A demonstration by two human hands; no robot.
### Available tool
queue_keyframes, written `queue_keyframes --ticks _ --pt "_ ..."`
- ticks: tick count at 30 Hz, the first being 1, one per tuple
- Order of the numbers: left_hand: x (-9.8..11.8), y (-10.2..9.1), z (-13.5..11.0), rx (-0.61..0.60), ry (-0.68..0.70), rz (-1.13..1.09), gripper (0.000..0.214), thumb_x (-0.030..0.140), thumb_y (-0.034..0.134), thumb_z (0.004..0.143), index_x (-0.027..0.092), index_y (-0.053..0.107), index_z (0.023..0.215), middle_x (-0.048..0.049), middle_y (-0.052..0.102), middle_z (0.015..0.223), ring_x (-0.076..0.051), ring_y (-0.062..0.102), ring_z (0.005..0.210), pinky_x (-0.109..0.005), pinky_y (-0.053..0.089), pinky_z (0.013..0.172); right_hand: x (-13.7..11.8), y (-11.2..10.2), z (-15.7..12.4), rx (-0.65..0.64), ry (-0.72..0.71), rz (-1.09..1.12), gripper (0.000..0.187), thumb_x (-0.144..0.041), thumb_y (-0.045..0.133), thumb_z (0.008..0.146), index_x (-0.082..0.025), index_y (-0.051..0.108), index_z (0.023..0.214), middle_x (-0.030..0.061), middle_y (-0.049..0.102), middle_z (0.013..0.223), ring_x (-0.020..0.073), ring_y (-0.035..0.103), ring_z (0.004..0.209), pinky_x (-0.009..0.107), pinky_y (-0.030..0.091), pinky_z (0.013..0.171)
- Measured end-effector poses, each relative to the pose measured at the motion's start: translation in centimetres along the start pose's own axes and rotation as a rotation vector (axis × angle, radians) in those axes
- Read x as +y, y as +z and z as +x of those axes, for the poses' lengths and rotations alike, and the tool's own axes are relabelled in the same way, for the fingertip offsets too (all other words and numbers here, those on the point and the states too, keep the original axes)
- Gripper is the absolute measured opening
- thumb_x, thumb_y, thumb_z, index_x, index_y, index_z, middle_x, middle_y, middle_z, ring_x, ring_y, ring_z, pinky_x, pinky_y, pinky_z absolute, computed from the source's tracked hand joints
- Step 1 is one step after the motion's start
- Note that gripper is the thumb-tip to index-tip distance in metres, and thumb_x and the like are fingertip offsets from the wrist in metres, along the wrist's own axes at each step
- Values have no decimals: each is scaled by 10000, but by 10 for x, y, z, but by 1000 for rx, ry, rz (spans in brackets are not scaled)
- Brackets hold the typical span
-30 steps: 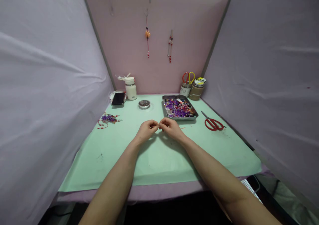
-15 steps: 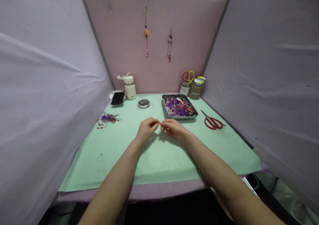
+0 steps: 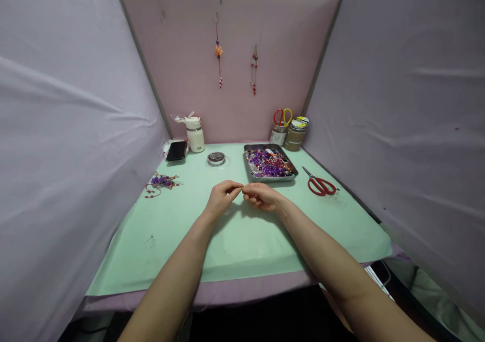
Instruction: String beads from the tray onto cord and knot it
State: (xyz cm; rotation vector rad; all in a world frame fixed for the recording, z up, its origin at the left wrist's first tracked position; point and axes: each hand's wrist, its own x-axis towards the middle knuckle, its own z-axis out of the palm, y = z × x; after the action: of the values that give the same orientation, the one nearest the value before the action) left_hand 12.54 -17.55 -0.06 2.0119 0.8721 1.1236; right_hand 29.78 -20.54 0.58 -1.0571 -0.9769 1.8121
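Fingertip to fingertip, my left hand (image 3: 222,198) and my right hand (image 3: 262,196) meet above the middle of the table, both pinched closed. Whatever they grip between the tips is tiny and mostly hidden, so I cannot make out what it is. Just beyond my right hand lies a metal tray (image 3: 270,179) full of purple, clear and red beads, with red cord and a small white tag on top. Off to the left of my left hand rests a small heap of beaded strings (image 3: 162,181) in purple and red.
Red-handled scissors (image 3: 321,186) lie right of the tray. Behind it stand a can (image 3: 278,138) holding scissors and a jar (image 3: 294,139) with a spool on top. A round container (image 3: 216,158), a white bottle (image 3: 196,141) and a phone (image 3: 177,151) sit back left. Beaded strands (image 3: 219,52) hang on the rear cloth.
The view has shifted slightly, so the table things appear a little further left. Both hands keep their pinch, with the fingertips slightly closer together.
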Motion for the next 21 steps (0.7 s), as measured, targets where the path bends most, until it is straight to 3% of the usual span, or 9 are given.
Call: queue_keyframes --ticks 8,16,21 --pt "5 0 0 -49 -70 -67 222 357 607 784 174 715 845 -53 688 808 -153 602 735 -257 454 675 2 -5 3 -33 16 9 285 -313 763 638 -162 535 720 -41 534 602 16 278 427 167 86 381" --pt "2 1 1 -27 -140 -78 176 311 600 760 152 664 800 -39 673 770 -141 593 710 -252 463 670 7 -4 7 83 -116 -45 302 -320 798 616 -175 573 754 -47 513 650 52 433 543 186 303 469" --pt "2 1 1 1 -170 -111 189 323 610 741 149 659 795 -38 676 772 -145 599 718 -260 473 684 11 -4 13 123 -217 -69 178 -306 729 673 -183 617 736 -29 537 685 63 472 598 193 311 513"
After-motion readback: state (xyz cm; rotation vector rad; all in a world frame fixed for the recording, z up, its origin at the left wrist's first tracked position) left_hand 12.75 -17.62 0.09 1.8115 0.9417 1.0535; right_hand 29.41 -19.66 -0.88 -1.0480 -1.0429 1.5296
